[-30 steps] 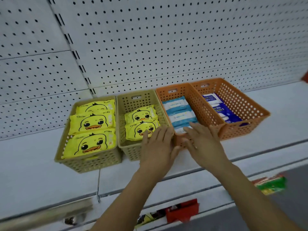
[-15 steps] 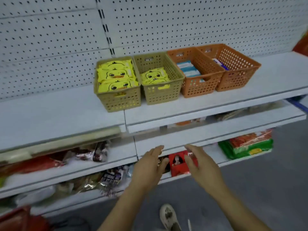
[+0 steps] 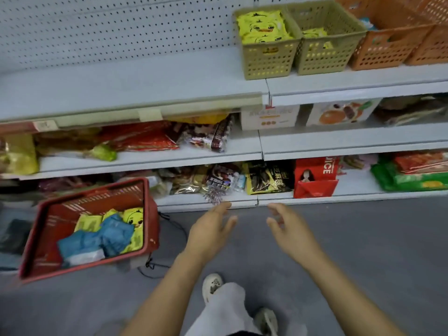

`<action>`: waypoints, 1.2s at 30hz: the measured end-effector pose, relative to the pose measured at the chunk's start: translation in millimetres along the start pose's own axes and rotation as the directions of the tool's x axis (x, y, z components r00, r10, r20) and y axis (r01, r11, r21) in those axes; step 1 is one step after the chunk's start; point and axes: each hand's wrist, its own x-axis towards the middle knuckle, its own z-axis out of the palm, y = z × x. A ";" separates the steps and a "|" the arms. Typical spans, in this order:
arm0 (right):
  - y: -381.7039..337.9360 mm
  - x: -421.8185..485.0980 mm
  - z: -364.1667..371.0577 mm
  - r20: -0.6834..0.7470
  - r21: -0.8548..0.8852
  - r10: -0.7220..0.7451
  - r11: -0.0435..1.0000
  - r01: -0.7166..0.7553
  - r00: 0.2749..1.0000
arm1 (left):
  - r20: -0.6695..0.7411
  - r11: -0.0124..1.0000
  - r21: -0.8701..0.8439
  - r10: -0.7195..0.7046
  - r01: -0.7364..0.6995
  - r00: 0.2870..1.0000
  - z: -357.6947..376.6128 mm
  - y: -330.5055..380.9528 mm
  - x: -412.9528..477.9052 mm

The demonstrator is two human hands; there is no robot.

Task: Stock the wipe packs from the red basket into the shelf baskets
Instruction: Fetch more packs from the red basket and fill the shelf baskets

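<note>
The red basket (image 3: 150, 229) stands on the grey floor at lower left, holding yellow duck wipe packs (image 3: 134, 215) and blue wipe packs (image 3: 114, 232). On the top shelf at upper right sit two olive baskets (image 3: 269, 60) with yellow duck packs (image 3: 263, 26) inside, and two orange baskets (image 3: 385, 49) beside them. My left hand (image 3: 209, 232) and my right hand (image 3: 288, 229) hover empty above the floor, fingers apart, to the right of the red basket and well below the shelf baskets.
Lower shelves (image 3: 315, 139) carry snack bags, a red juice carton (image 3: 315, 178) and green packs (image 3: 412, 175). White pegboard (image 3: 121, 27) backs the top shelf. My shoe (image 3: 212, 286) and trouser leg show at the bottom. A black cord (image 3: 155, 265) lies by the red basket.
Both hands came down from the shelf baskets to floor level. The view swung down and left, bringing the red basket into sight.
</note>
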 end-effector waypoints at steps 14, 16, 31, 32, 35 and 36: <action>-191.2 24.1 283.1 0.356 0.011 -0.088 0.996 0.090 0.930 | -0.016 0.867 -0.279 -0.435 0.413 0.900 -124.0 -304.1 -104.7; -212.2 30.7 325.4 0.374 0.035 -0.057 0.998 0.047 0.926 | 0.015 0.840 -0.273 -0.484 0.469 0.875 -141.3 -352.4 -107.1; -222.9 135.1 513.4 0.492 -0.267 0.163 0.963 -0.030 0.855 | 0.172 0.811 -0.090 -0.559 0.578 0.811 -129.2 -553.4 -39.0; -223.3 142.1 522.1 0.480 -0.310 0.158 0.951 -0.002 0.863 | 0.183 0.829 -0.068 -0.537 0.556 0.823 -123.9 -559.1 -34.7; -223.6 158.7 548.6 0.463 -0.391 0.161 0.920 0.037 0.872 | 0.230 0.867 0.059 -0.494 0.494 0.839 -109.8 -573.1 -23.3; -222.2 162.1 555.8 0.465 -0.404 0.168 0.914 0.040 0.869 | 0.220 0.882 0.149 -0.470 0.447 0.854 -107.0 -576.6 -20.7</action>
